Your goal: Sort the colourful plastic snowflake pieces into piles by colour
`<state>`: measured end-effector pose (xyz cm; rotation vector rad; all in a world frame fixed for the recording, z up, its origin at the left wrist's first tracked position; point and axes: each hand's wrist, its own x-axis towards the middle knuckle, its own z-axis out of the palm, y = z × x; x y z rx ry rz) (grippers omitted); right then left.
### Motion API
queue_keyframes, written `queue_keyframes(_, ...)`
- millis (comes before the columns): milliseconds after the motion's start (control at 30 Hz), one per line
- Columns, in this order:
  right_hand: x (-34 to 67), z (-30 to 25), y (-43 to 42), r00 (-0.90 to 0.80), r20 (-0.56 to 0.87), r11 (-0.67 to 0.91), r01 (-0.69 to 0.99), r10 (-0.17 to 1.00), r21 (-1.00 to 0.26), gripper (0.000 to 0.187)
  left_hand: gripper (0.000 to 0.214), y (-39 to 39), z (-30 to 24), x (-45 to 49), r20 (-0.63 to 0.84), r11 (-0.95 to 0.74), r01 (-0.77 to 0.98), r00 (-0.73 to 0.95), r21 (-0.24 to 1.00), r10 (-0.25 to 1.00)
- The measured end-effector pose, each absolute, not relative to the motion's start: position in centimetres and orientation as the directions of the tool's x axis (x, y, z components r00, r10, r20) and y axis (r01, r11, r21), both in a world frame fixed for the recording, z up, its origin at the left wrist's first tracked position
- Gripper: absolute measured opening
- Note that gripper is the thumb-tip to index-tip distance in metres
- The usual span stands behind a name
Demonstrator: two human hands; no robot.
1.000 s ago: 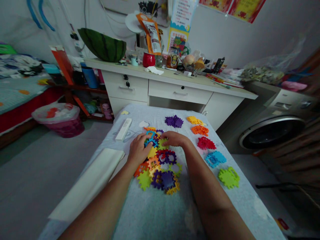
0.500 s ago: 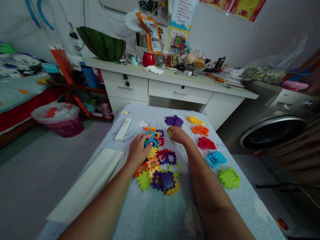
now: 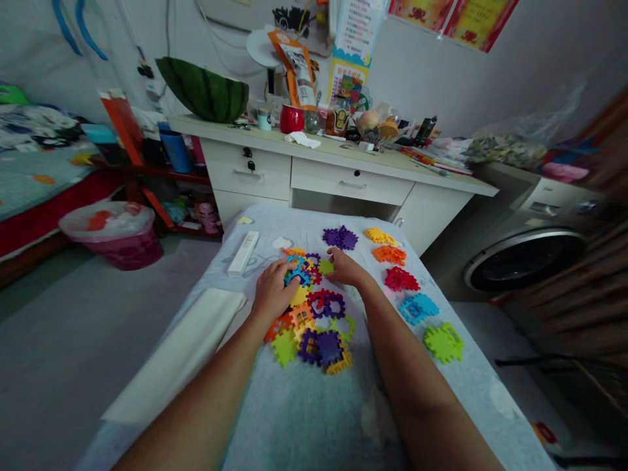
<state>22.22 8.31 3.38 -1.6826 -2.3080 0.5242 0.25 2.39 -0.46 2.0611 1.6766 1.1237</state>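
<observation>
A mixed pile of interlocking plastic tiles with toothed edges lies mid-table; the yellow tile (image 3: 299, 296) and the purple tile (image 3: 330, 347) are among them. My left hand (image 3: 275, 288) rests at the pile's left side, thumb and fingers closed on a blue tile (image 3: 294, 277). At the pile's right edge, my right hand (image 3: 345, 267) pinches a lime-green tile (image 3: 326, 266) between thumb and fingers. Just beyond that hand sits a purple stack (image 3: 340, 237). Down the right side run separate groups: yellow (image 3: 379, 235), orange (image 3: 389, 255), red (image 3: 401, 279), blue (image 3: 418, 308) and green (image 3: 444, 342).
A long white box (image 3: 244, 254) and a folded white sheet (image 3: 176, 360) lie on the table's left. Behind stands a white desk (image 3: 265, 173) bearing a cut watermelon (image 3: 203, 91) and jars. A pink bin (image 3: 112, 242) is on the floor left; a washing machine (image 3: 530, 242) stands right.
My right hand has moved slightly left with the green tile, which now shows more fully beside the pile. My left hand stays on the blue tile. The view has shifted slightly.
</observation>
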Motion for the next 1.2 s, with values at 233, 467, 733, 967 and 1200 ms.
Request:
queue_keyframes(233, 25.0, 5.4, 5.0, -0.362, 0.014, 0.340, 0.861, 0.932, -0.378, 0.041, 0.027, 2.6, -0.5, 0.3, 0.403, -0.302, 0.719, 0.033, 0.626, 0.915)
queue_keyframes(467, 31.3, 8.4, -0.5, -0.213, 0.083, 0.228, 0.876, 0.973, -0.424, 0.041, 0.029, 2.4, -0.2, 0.3, 0.384, -0.295, 0.727, 0.048, 0.619, 0.922)
queue_keyframes(733, 38.5, 7.0, -7.1, -0.022, 0.075, 0.046, 0.937, 0.997, -0.346, 0.045, 0.031, 2.9, -1.2, 0.1, 0.417, -0.337, 0.726, 0.076, 0.600, 0.906)
queue_keyframes(967, 41.8, 6.1, -11.0, 0.100, 0.054, -0.087, 0.975, 0.993, -0.204, 0.044, 0.031, 3.1, -1.6, 0.0, 0.430, -0.349, 0.718, 0.077, 0.602, 0.900)
queue_keyframes(1200, 42.7, 5.7, -12.9, 0.145, -0.008, -0.144, 0.970, 0.989, -0.198, 0.043, 0.031, 3.4, -1.9, -0.1, 0.421, -0.344, 0.720, 0.080, 0.603, 0.904)
